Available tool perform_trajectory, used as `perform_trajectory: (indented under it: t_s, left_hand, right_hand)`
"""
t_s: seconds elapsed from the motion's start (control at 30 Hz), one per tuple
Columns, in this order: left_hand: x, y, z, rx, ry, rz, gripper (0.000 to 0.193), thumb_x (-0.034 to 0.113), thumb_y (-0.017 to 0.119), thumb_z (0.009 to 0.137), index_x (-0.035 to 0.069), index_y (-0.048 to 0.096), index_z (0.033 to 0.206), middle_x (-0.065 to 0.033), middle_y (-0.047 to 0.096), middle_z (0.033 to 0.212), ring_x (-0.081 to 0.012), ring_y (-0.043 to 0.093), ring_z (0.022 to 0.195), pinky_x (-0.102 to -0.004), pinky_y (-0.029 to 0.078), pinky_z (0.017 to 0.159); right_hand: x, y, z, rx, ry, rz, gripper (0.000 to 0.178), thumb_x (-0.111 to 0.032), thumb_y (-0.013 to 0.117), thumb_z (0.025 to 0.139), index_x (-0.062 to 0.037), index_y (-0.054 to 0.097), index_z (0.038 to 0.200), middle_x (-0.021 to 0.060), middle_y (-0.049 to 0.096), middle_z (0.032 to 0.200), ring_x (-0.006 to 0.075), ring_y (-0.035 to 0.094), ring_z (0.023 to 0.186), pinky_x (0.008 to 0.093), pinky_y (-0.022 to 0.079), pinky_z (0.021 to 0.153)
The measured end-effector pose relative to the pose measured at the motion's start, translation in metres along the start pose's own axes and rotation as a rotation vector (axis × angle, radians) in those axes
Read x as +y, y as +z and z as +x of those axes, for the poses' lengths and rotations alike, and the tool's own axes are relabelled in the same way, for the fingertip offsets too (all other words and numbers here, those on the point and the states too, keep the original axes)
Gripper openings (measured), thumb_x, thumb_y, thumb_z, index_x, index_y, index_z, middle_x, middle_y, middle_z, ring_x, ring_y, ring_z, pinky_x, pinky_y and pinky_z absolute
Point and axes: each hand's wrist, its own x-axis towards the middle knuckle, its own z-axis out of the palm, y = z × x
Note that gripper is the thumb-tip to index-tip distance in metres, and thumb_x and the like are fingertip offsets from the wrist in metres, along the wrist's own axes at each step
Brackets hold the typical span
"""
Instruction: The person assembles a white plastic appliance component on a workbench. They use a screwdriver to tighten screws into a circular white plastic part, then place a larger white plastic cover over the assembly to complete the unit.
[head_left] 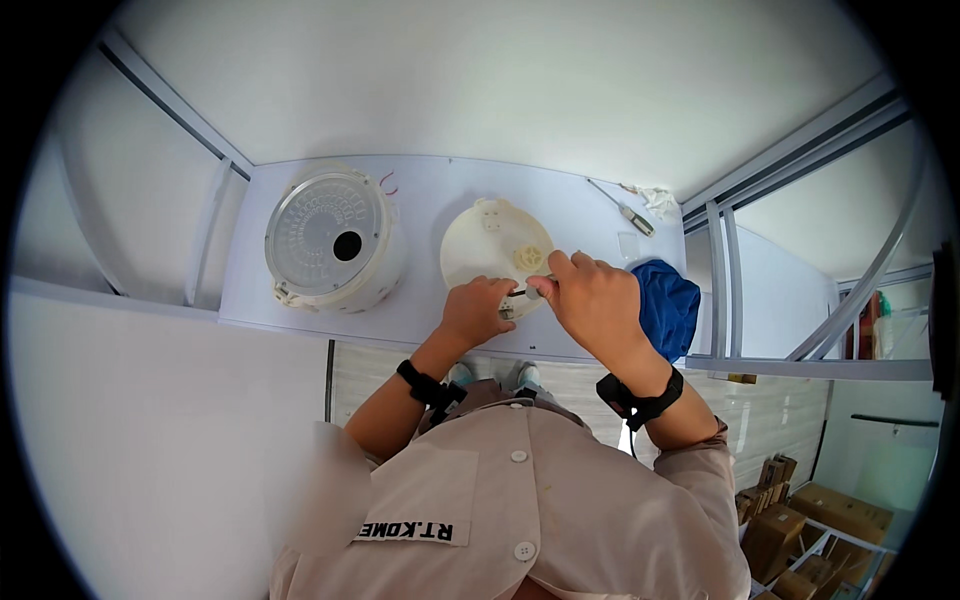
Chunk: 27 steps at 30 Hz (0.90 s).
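Left hand [478,308] was at the near rim of the off-white round cover [470,245], fingers bent, thumb side toward the right hand. Partly curled; couldn't tell whether it had hold of the rim or a small part there

Right hand [598,302] was pinched nearly closed on a small grey piece [534,293], a short dark strip [517,293] showing on its left, between the two hands. Too small to say what it was

Cover lay about mid-desk [420,190], its near rim toward the desk's near edge. Yellowish ribbed round part [529,258] sat within its outline, on the right-hand side

White round appliance [390,262] was at the desk's left end, perforated metal disc [300,225] facing up, red wires [388,184] beside it toward the far edge

Screwdriver [634,218] lay near the far right corner, crumpled white tissue [657,200] just beside it, small clear sheet [628,246] nearer. Blue bag [667,308] sat at the near right corner, beside the right hand
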Motion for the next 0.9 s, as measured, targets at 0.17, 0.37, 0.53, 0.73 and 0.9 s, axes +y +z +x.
perform_trajectory:
  t_s: [0.17, 0.37, 0.53, 0.73, 0.9]
  left_hand:
    - [0.001, 0.000, -0.002, 0.013, -0.021, -0.026, 0.062, 0.033, 0.092, 0.068, 0.019, 0.072, 0.125, 0.0011, 0.077, 0.113, -0.0255, 0.071, 0.110, -0.0422, 0.060, 0.088]
    - [0.002, 0.000, 0.000, 0.004, -0.017, -0.022, 0.064, 0.033, 0.092, 0.069, 0.018, 0.071, 0.128, -0.0001, 0.077, 0.116, -0.0253, 0.071, 0.111, -0.0419, 0.060, 0.088]
    - [0.003, -0.002, -0.002, -0.001, -0.035, -0.017, 0.064, 0.033, 0.093, 0.069, 0.018, 0.071, 0.127, -0.0003, 0.077, 0.115, -0.0257, 0.071, 0.111, -0.0421, 0.060, 0.088]
    - [0.003, -0.002, -0.001, 0.034, -0.013, -0.058, 0.064, 0.033, 0.093, 0.068, 0.020, 0.071, 0.127, -0.0001, 0.077, 0.115, -0.0267, 0.071, 0.110, -0.0429, 0.060, 0.088]
    - [0.003, -0.004, -0.002, -0.003, -0.035, -0.050, 0.066, 0.033, 0.094, 0.067, 0.017, 0.071, 0.127, -0.0003, 0.077, 0.116, -0.0264, 0.071, 0.111, -0.0428, 0.060, 0.089]
  right_hand:
    - [0.014, 0.015, -0.008, 0.521, -0.310, 0.114, 0.037, -0.034, 0.075, 0.094, -0.0081, 0.061, 0.116, 0.0100, 0.061, 0.092, 0.0282, 0.068, 0.081, 0.0391, 0.056, 0.064]
    - [0.016, 0.027, -0.003, 0.338, -0.184, 0.066, 0.047, -0.035, 0.077, 0.092, -0.0072, 0.057, 0.125, 0.0108, 0.062, 0.089, 0.0300, 0.069, 0.080, 0.0394, 0.057, 0.065]
    - [0.011, 0.016, -0.008, 0.350, -0.136, 0.022, 0.048, -0.029, 0.080, 0.089, -0.0068, 0.056, 0.124, 0.0120, 0.062, 0.089, 0.0306, 0.071, 0.081, 0.0389, 0.057, 0.063]
    - [0.021, 0.028, 0.000, 0.530, -0.408, 0.158, 0.045, -0.037, 0.078, 0.093, -0.0069, 0.059, 0.121, 0.0139, 0.062, 0.092, 0.0307, 0.071, 0.080, 0.0393, 0.057, 0.061]
    - [0.004, 0.006, 0.003, 0.033, 0.024, 0.062, 0.037, -0.025, 0.079, 0.091, -0.0068, 0.060, 0.117, 0.0146, 0.061, 0.104, 0.0313, 0.070, 0.090, 0.0417, 0.057, 0.073]
